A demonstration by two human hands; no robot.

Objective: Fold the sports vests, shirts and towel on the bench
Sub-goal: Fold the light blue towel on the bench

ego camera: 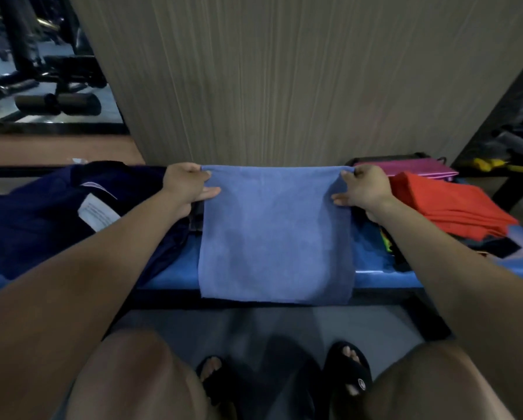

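Head view showed the towel-folding step under way: left hand (187, 184) and right hand (364, 187) each pinched a top corner of the blue towel (275, 237) in their fingers, draped over the blue surface (175, 272), likely needing another fold next.

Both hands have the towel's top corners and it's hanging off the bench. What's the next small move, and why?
Probably bring the left hand across to the right hand, halving the towel. It hangs flat and taut between them, its lower edge past the bench front, so the corners should meet cleanly.
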